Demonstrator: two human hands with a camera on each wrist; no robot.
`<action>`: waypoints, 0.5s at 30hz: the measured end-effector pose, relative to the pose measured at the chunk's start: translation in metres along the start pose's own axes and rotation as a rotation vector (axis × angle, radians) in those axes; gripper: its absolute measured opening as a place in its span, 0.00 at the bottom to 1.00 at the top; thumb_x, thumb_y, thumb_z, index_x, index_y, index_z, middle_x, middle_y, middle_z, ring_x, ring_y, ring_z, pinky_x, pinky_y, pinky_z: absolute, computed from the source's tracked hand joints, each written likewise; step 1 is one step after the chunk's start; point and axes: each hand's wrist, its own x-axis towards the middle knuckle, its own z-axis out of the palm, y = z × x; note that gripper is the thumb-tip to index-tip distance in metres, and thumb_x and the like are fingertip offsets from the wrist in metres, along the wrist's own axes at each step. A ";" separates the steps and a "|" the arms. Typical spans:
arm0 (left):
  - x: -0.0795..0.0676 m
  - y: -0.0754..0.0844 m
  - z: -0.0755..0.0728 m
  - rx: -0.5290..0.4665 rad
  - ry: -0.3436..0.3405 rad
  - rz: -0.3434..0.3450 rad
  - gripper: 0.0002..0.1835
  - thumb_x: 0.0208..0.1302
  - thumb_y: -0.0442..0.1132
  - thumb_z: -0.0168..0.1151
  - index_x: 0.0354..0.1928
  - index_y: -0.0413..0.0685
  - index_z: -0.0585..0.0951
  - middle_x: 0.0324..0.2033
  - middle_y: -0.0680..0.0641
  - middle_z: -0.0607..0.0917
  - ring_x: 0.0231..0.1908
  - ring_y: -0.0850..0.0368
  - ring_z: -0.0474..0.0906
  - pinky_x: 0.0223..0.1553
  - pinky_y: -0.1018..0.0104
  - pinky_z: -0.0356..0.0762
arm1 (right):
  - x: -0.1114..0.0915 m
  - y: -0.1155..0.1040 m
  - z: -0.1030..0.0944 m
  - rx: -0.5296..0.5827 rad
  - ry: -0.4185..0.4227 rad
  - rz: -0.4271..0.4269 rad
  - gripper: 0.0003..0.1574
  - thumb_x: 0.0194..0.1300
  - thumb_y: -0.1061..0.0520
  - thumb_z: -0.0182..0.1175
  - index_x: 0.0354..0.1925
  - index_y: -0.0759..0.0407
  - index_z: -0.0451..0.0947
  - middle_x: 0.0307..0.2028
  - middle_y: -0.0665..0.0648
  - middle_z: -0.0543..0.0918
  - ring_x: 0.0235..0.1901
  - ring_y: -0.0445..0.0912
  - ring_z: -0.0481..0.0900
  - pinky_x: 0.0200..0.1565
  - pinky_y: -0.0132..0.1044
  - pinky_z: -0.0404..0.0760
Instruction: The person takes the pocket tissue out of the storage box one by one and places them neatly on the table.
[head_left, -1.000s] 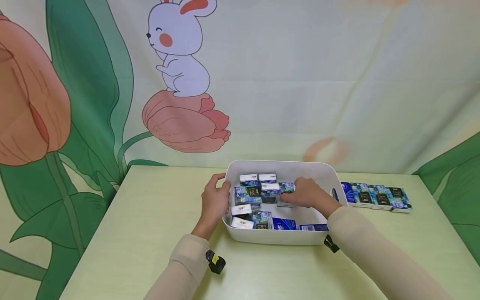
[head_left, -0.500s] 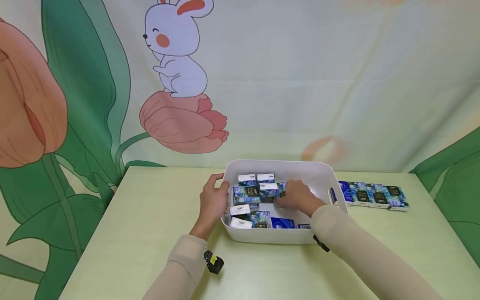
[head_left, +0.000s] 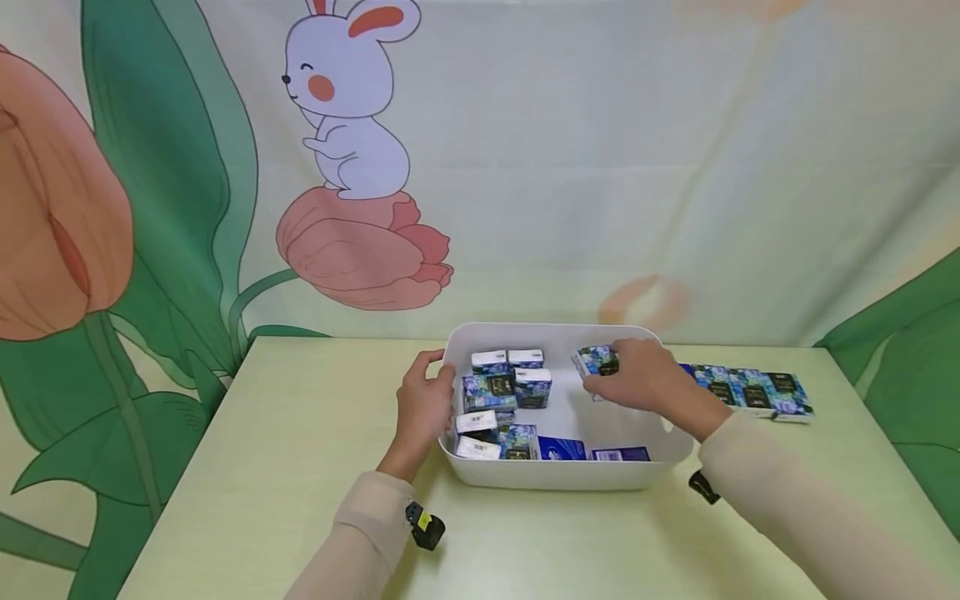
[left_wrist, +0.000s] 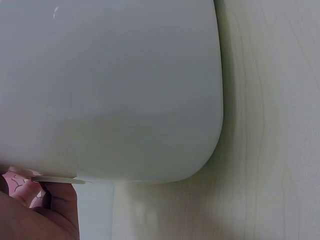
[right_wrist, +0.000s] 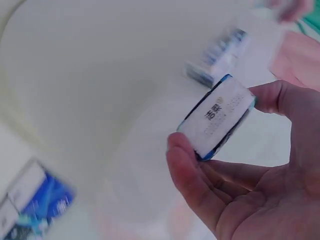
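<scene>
A white plastic bin [head_left: 555,475] stands on the table. My left hand [head_left: 426,402] grips its left end, fingers curled at the handle slot in the left wrist view. Above the bin's right half, my right hand [head_left: 647,373] pinches a tissue pack [head_left: 597,360] with a blue floral print and dark label. In the right wrist view the held pack [right_wrist: 217,117] shows its white printed end between thumb and fingers. Several similar floral packs [head_left: 489,392] sit in the bin's left half. Two plain blue packs [head_left: 562,449] lie along its near wall.
On the table [head_left: 300,467], right of the bin, a row of tissue packs [head_left: 750,392] lies side by side, partly hidden by the right hand and forearm. A cloth backdrop [head_left: 562,167] with a printed rabbit and tulips hangs behind the table's far edge.
My right hand has lifted a floral tissue pack from among the others in the bin and moved right and up with it. The left hand keeps its hold on the bin.
</scene>
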 end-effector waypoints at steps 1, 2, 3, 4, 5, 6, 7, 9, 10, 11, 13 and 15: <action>0.000 0.000 0.000 0.001 0.001 0.001 0.18 0.74 0.46 0.52 0.62 0.55 0.77 0.24 0.35 0.81 0.11 0.58 0.66 0.12 0.68 0.67 | -0.005 0.003 -0.008 -0.001 0.014 0.003 0.46 0.61 0.38 0.64 0.63 0.72 0.72 0.46 0.68 0.84 0.36 0.54 0.81 0.37 0.49 0.82; 0.000 0.000 0.000 0.002 0.003 -0.002 0.18 0.74 0.46 0.52 0.61 0.55 0.77 0.24 0.35 0.81 0.11 0.58 0.66 0.12 0.68 0.67 | -0.011 0.006 -0.016 0.006 0.027 0.004 0.49 0.61 0.38 0.63 0.66 0.73 0.69 0.49 0.69 0.83 0.38 0.55 0.81 0.39 0.51 0.83; 0.000 0.000 0.000 0.004 0.004 -0.005 0.18 0.74 0.47 0.52 0.62 0.56 0.77 0.25 0.35 0.81 0.11 0.58 0.66 0.12 0.68 0.67 | -0.016 0.010 -0.023 0.017 0.043 0.003 0.49 0.61 0.38 0.62 0.67 0.72 0.68 0.49 0.69 0.83 0.38 0.55 0.81 0.39 0.50 0.83; 0.000 0.000 0.000 0.006 0.004 -0.008 0.18 0.73 0.47 0.52 0.62 0.56 0.77 0.25 0.35 0.81 0.11 0.58 0.66 0.12 0.68 0.67 | -0.021 0.015 -0.030 0.018 0.059 0.003 0.50 0.62 0.38 0.62 0.68 0.72 0.67 0.49 0.69 0.83 0.39 0.55 0.81 0.39 0.49 0.83; 0.001 0.000 0.000 0.009 0.005 -0.011 0.18 0.73 0.47 0.52 0.62 0.56 0.76 0.25 0.35 0.81 0.11 0.58 0.66 0.12 0.68 0.67 | -0.026 0.020 -0.035 0.030 0.072 0.004 0.49 0.62 0.39 0.61 0.68 0.72 0.67 0.46 0.68 0.84 0.37 0.54 0.81 0.37 0.47 0.82; 0.001 0.000 0.000 0.010 0.004 -0.013 0.18 0.73 0.47 0.52 0.62 0.57 0.76 0.25 0.36 0.81 0.11 0.58 0.66 0.12 0.68 0.67 | -0.030 0.026 -0.041 0.037 0.088 0.004 0.49 0.62 0.39 0.61 0.68 0.71 0.67 0.44 0.66 0.84 0.36 0.53 0.81 0.35 0.45 0.82; 0.001 0.000 0.000 0.009 0.003 -0.014 0.18 0.73 0.47 0.52 0.62 0.57 0.76 0.25 0.36 0.81 0.11 0.58 0.66 0.12 0.68 0.67 | -0.035 0.033 -0.045 0.050 0.099 0.010 0.49 0.62 0.39 0.61 0.68 0.71 0.67 0.42 0.65 0.85 0.35 0.52 0.81 0.32 0.44 0.81; 0.002 -0.001 0.000 0.006 -0.001 -0.014 0.18 0.73 0.47 0.53 0.62 0.57 0.76 0.24 0.36 0.80 0.11 0.58 0.66 0.12 0.68 0.67 | -0.044 0.046 -0.051 0.073 0.129 0.023 0.48 0.62 0.40 0.61 0.68 0.72 0.66 0.37 0.63 0.85 0.31 0.50 0.81 0.27 0.40 0.79; 0.002 -0.001 0.000 0.004 -0.002 -0.014 0.18 0.73 0.47 0.53 0.62 0.57 0.77 0.24 0.37 0.80 0.11 0.58 0.66 0.12 0.68 0.67 | -0.048 0.054 -0.053 0.080 0.142 0.032 0.49 0.63 0.40 0.61 0.68 0.73 0.66 0.36 0.62 0.85 0.31 0.50 0.80 0.26 0.40 0.78; 0.002 -0.001 0.001 0.001 -0.003 -0.014 0.18 0.73 0.47 0.53 0.62 0.57 0.77 0.23 0.38 0.80 0.11 0.58 0.66 0.12 0.68 0.67 | -0.051 0.061 -0.054 0.088 0.151 0.041 0.50 0.64 0.39 0.61 0.68 0.73 0.65 0.36 0.63 0.85 0.30 0.50 0.81 0.25 0.39 0.78; 0.002 -0.001 0.001 -0.004 -0.006 -0.012 0.18 0.73 0.47 0.53 0.62 0.56 0.77 0.22 0.39 0.79 0.12 0.58 0.66 0.13 0.68 0.67 | -0.057 0.077 -0.055 0.089 0.175 0.060 0.52 0.65 0.37 0.61 0.69 0.75 0.63 0.37 0.66 0.84 0.31 0.52 0.81 0.25 0.41 0.79; 0.001 -0.001 0.001 -0.007 -0.008 -0.011 0.18 0.73 0.47 0.52 0.62 0.56 0.76 0.21 0.41 0.78 0.12 0.58 0.66 0.13 0.68 0.67 | -0.062 0.093 -0.052 0.077 0.193 0.082 0.55 0.65 0.35 0.61 0.69 0.76 0.61 0.40 0.69 0.84 0.34 0.55 0.82 0.27 0.44 0.80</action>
